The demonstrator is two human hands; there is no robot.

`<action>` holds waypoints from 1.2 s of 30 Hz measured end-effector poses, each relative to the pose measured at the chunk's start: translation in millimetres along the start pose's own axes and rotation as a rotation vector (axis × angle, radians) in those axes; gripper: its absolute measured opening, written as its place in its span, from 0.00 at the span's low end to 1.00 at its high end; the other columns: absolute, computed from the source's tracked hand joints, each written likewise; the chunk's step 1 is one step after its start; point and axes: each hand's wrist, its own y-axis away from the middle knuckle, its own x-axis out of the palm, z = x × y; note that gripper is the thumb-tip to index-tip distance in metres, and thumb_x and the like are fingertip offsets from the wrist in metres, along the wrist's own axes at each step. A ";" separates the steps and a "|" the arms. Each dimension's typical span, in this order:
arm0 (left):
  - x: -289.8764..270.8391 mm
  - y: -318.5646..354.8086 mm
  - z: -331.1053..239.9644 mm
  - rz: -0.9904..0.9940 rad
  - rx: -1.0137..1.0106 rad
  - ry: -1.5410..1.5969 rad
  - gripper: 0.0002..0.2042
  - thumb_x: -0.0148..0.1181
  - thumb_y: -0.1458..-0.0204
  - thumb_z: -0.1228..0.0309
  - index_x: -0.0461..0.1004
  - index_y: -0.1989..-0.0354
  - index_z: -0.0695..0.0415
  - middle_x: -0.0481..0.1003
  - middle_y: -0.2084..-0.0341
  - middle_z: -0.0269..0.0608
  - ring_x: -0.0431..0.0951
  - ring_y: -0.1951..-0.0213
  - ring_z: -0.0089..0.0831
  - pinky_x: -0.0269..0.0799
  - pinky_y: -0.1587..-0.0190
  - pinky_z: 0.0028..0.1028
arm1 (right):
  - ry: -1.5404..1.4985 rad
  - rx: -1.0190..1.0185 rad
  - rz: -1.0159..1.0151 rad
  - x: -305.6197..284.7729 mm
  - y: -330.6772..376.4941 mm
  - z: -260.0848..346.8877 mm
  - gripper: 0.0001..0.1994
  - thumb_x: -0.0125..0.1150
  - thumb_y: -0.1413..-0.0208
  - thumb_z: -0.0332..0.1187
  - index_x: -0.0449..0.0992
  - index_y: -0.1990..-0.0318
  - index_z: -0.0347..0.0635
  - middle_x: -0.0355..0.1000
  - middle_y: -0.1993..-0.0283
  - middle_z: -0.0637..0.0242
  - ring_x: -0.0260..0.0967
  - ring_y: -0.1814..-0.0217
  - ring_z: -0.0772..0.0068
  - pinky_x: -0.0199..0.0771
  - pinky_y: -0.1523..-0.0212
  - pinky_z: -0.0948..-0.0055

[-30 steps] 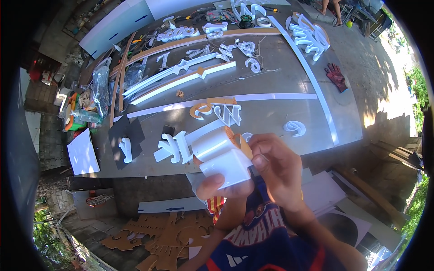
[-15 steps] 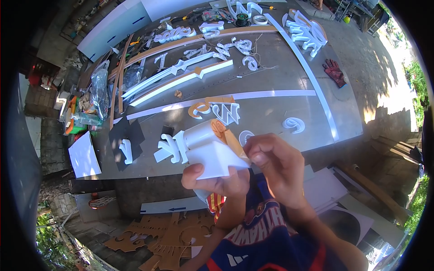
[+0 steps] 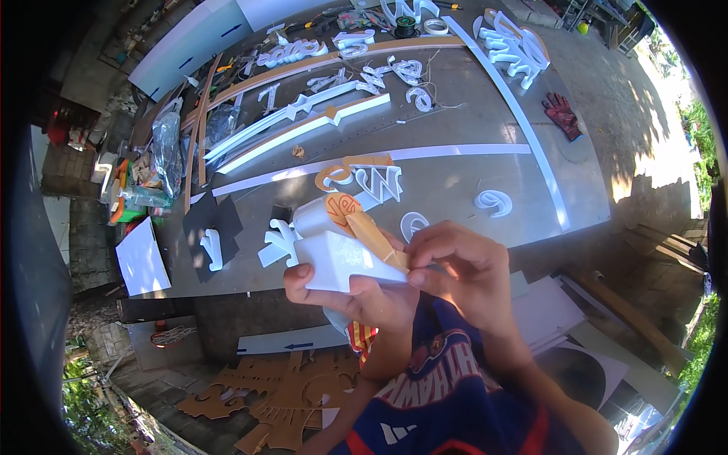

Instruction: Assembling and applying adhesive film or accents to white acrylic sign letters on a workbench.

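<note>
Above the table's near edge, my left hand (image 3: 371, 302) grips a thick white channel letter (image 3: 334, 262) from below, its thumb and fingers wrapped round the side. Its upper face carries brown paper (image 3: 365, 231) with orange marks. My right hand (image 3: 466, 265) has thumb and forefinger pinched together at the letter's pointed right end, where the brown paper tapers. What sits between those fingertips is too small to make out. Just behind lie a white letter piece (image 3: 279, 244), a ring-like white piece (image 3: 413, 226) and letters with brown edging (image 3: 377, 183).
On the grey metal table (image 3: 447, 193) lie long white strips (image 3: 523, 125), a white curl-shaped piece (image 3: 493, 202), a dark red glove (image 3: 562, 116), and a tape roll (image 3: 436, 27). Bottles and bags (image 3: 148, 196) crowd the left. Brown cut-out sheets (image 3: 292, 390) lie below the near edge.
Both hands have shifted slightly left with the letter, which has turned so more of its brown face shows. The right fingers stay at its pointed end, now pinched closer together.
</note>
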 end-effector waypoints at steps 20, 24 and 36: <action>2.7 -1.3 -10.1 0.022 -0.006 -0.098 0.22 0.42 0.40 0.48 0.49 0.45 0.47 0.63 0.56 0.55 0.68 0.76 0.29 0.65 0.79 0.21 | 0.292 -0.204 0.018 0.7 -3.3 3.3 0.09 0.66 0.54 0.22 0.75 0.64 0.35 0.74 0.62 0.58 0.73 0.63 0.68 0.72 0.62 0.75; -5.0 -0.6 -4.0 0.045 -0.068 0.004 0.24 0.52 0.44 0.52 0.48 0.47 0.45 0.60 0.53 0.52 0.71 0.66 0.35 0.71 0.69 0.28 | -0.104 0.015 0.095 -6.5 -7.1 -2.8 0.08 0.67 0.55 0.20 0.75 0.66 0.33 0.71 0.60 0.60 0.70 0.56 0.72 0.70 0.55 0.73; -13.1 -5.4 8.2 0.084 0.014 -0.032 0.23 0.50 0.43 0.51 0.49 0.46 0.43 0.61 0.54 0.52 0.72 0.76 0.32 0.70 0.78 0.23 | -0.247 0.227 0.118 -14.1 -9.6 -3.4 0.08 0.63 0.56 0.14 0.77 0.66 0.31 0.71 0.59 0.59 0.70 0.56 0.72 0.70 0.54 0.74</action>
